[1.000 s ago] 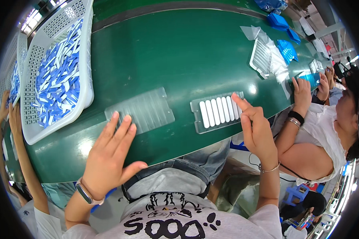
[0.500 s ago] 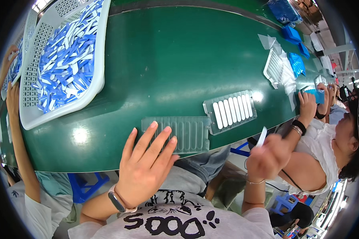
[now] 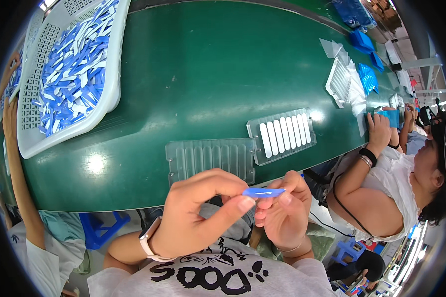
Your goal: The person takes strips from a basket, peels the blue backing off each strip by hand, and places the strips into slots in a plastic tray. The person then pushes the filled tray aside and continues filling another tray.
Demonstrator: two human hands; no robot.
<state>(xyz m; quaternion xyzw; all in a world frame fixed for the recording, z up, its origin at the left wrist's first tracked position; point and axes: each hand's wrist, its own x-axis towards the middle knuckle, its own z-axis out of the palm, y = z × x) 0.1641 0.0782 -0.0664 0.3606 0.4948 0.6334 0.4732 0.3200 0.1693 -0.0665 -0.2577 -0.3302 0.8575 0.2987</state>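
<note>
A small, flat blue strip (image 3: 264, 192) with a pointed end is pinched between both hands near the table's front edge. My left hand (image 3: 203, 208) is closed, thumb and forefinger on the strip's left end. My right hand (image 3: 290, 210) has thumb and forefinger at its right end, the other fingers curled below. Just beyond the hands lies a clear plastic tray (image 3: 210, 153) with long slots, partly hidden by my left hand. Touching its right side, a second clear tray (image 3: 256, 145) holds several white rounded strips (image 3: 287, 136) standing side by side.
A white plastic basket (image 3: 113, 74) heaped with blue and white strips stands at the left. More trays and plastic film (image 3: 352, 84) lie to the right on the green table (image 3: 183, 99). Co-workers sit on both sides; one arm (image 3: 20, 168) reaches in at left.
My left hand has left the clear tray and come to the strip. My right hand has moved left with the strip, whose blue side now shows. The view has shifted slightly.
</note>
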